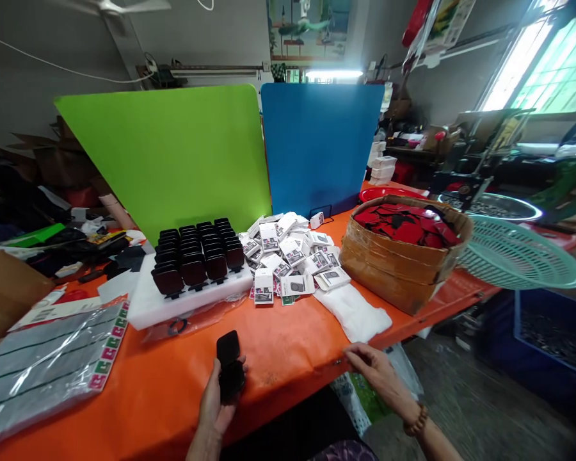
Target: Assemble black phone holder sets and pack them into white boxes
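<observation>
My left hand (217, 400) is closed around a black folding case (229, 349), its two rounded square halves opened out, over the near side of the orange table. Off the table's front edge to the right, my right hand (377, 374) has its thumb and forefinger drawn together. Whatever may be between those fingertips is too small to make out. Black square pieces (193, 262) stand in rows in a white foam tray (141, 307) beyond my left hand. To the tray's right lies a heap of small white printed boxes (292, 253).
A round cardboard container (388, 262) of red and black pieces stands at right, with a white soft packet (358, 314) before it. Green (187, 147) and blue (317, 141) panels rise behind. A mint plastic basket (523, 253) juts out right. A plastic-wrapped pack (52, 365) lies left.
</observation>
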`<state>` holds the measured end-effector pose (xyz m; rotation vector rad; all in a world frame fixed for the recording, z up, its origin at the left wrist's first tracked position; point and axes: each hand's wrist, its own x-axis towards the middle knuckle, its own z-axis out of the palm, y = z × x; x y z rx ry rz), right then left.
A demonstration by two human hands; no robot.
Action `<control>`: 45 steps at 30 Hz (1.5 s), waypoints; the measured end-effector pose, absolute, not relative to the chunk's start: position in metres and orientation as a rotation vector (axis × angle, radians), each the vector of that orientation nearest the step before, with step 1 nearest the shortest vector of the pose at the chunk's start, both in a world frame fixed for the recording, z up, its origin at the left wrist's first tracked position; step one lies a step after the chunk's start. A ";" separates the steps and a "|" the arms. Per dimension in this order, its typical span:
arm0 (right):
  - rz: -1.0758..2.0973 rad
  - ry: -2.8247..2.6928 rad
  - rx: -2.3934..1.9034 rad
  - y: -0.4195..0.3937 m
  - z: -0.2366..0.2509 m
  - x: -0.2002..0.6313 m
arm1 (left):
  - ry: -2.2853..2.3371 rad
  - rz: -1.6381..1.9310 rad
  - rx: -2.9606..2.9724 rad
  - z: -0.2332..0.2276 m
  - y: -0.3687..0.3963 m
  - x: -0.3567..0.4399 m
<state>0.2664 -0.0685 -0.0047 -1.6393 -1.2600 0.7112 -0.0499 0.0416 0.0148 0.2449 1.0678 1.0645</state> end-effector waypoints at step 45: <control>1.163 -0.350 -0.934 -0.063 0.021 0.256 | 1.118 1.035 0.200 0.014 0.046 -0.048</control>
